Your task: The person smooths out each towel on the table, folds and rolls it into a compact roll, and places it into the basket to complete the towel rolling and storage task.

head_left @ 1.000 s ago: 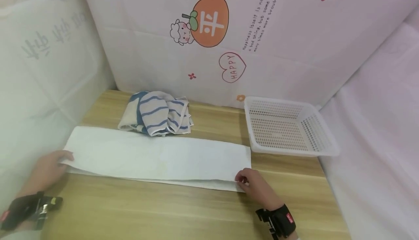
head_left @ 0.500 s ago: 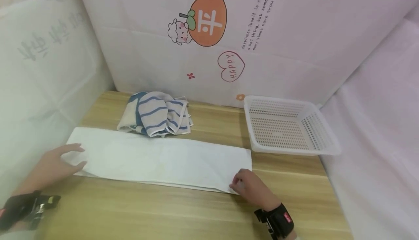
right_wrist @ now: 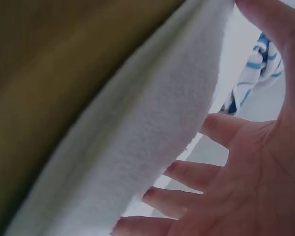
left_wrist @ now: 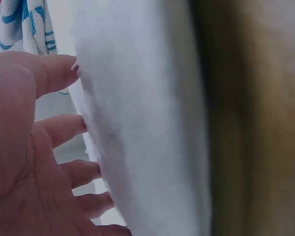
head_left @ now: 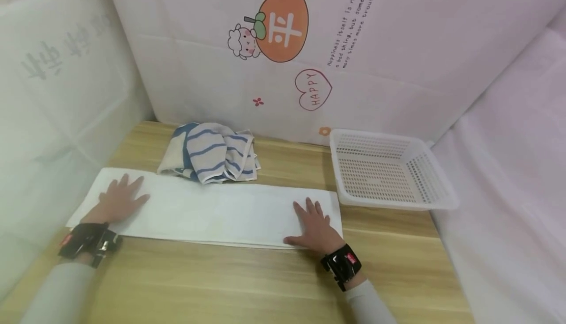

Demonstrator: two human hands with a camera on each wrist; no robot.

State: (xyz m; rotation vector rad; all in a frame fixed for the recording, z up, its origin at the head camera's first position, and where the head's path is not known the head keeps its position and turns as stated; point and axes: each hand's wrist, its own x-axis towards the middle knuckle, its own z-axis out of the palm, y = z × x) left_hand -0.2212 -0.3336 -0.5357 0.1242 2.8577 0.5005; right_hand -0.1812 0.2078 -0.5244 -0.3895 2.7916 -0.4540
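Observation:
A white towel [head_left: 221, 213], folded into a long strip, lies across the wooden table. On its left end my left hand [head_left: 118, 200] rests with fingers spread. My right hand [head_left: 315, 227] lies spread over the right end, thumb toward the middle. In the left wrist view, the fingertips [left_wrist: 71, 127] touch the towel's surface [left_wrist: 137, 118], and its folded layers show at the near edge. The right wrist view likewise has the fingertips [right_wrist: 174, 167] against the towel [right_wrist: 152, 118], with the palm raised off it.
Behind the towel sits a crumpled blue-and-white striped cloth [head_left: 212, 152]. A white plastic basket [head_left: 398, 203] stands at the back right. Printed white sheets hang behind and at both sides of the wooden table [head_left: 212, 284].
Both hands have let go of the towel's near edge, moved up onto it and spread flat. The upper layer has come down, so the strip lies flatter.

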